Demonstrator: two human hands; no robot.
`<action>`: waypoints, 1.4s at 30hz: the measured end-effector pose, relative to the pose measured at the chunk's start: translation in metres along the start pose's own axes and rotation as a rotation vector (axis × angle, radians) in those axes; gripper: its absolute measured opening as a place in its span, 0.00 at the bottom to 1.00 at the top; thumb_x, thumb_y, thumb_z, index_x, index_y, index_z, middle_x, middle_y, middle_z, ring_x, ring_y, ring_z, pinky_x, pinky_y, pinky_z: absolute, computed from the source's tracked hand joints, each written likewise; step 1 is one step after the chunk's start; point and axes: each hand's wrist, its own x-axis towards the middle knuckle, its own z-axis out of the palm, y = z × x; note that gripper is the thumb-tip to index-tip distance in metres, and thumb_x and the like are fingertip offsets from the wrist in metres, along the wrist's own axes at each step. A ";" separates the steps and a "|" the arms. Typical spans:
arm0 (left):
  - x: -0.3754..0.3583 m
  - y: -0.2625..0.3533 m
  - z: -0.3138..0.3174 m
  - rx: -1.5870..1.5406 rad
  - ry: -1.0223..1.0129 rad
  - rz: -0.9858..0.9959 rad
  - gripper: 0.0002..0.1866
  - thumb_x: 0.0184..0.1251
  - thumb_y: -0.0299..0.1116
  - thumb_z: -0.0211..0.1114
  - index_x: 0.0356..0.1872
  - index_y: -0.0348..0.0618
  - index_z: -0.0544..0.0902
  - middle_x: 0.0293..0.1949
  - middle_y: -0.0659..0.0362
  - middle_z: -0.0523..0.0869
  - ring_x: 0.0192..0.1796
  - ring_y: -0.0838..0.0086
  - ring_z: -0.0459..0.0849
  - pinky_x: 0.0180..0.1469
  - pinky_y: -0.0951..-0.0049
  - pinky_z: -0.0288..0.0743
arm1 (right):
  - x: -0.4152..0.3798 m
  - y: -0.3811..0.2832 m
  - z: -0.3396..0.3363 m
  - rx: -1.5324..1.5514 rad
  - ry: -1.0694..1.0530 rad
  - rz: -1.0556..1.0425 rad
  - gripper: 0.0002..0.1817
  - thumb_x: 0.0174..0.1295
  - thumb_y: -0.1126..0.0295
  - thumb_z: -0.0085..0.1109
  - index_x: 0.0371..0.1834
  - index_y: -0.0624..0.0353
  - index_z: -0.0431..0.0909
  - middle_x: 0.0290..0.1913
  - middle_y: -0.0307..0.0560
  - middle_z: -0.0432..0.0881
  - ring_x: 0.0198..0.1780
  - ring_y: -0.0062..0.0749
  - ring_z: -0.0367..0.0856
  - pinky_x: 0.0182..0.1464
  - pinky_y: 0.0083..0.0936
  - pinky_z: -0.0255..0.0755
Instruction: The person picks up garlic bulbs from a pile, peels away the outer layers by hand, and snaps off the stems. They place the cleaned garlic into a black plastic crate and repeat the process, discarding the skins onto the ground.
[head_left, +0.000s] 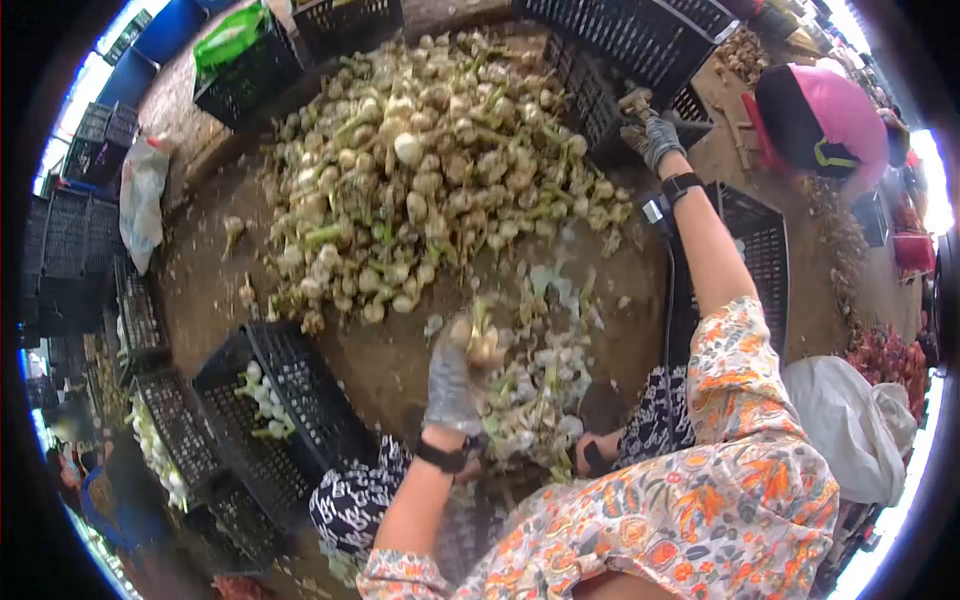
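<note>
My left hand (455, 385), in a grey glove, is closed around a garlic bulb (486, 345) above the floor in front of me. Beneath and beside it lie garlic trimmings and peelings (540, 400). My right hand (658, 140), also gloved, reaches far out to the right. Its fingers are closed at the rim of a black crate (692, 108). A pale piece that looks like garlic (634, 102) shows at the fingertips, partly hidden. A large heap of garlic bulbs with stems (420, 170) spreads across the floor ahead.
To the left, a tilted black crate (300, 400) holds some trimmed white garlic (264, 402). Another black crate (755, 260) stands by my right arm. A stacked crate (640, 45) is at the back. A person in pink (835, 110) bends over at far right, near a white sack (850, 425).
</note>
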 end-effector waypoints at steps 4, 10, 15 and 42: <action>-0.011 0.002 0.021 0.300 -0.044 0.283 0.26 0.54 0.35 0.68 0.53 0.38 0.70 0.42 0.59 0.78 0.40 0.77 0.78 0.42 0.79 0.76 | -0.133 0.041 0.023 -0.380 -0.423 0.128 0.14 0.62 0.57 0.53 0.37 0.57 0.75 0.27 0.35 0.77 0.24 0.19 0.75 0.24 0.18 0.68; -0.021 -0.013 0.033 0.886 -0.162 0.645 0.37 0.48 0.29 0.72 0.61 0.41 0.64 0.55 0.56 0.72 0.56 0.72 0.71 0.57 0.72 0.68 | -0.306 0.076 0.054 -0.483 -0.732 0.173 0.21 0.57 0.55 0.58 0.42 0.63 0.73 0.29 0.38 0.76 0.23 0.17 0.72 0.22 0.15 0.70; -0.027 -0.020 0.032 0.928 -0.267 0.640 0.38 0.47 0.29 0.72 0.61 0.40 0.63 0.57 0.56 0.71 0.58 0.72 0.70 0.59 0.71 0.68 | -0.340 0.086 0.052 -0.495 -0.613 -0.101 0.16 0.57 0.60 0.59 0.35 0.65 0.74 0.29 0.38 0.76 0.28 0.16 0.71 0.28 0.17 0.69; -0.035 -0.013 0.038 0.550 -0.346 0.336 0.34 0.52 0.38 0.70 0.59 0.38 0.65 0.53 0.56 0.73 0.53 0.73 0.74 0.55 0.73 0.71 | -0.317 0.089 0.031 -0.619 -0.781 -0.527 0.12 0.56 0.67 0.61 0.39 0.64 0.76 0.31 0.44 0.80 0.32 0.23 0.74 0.36 0.22 0.70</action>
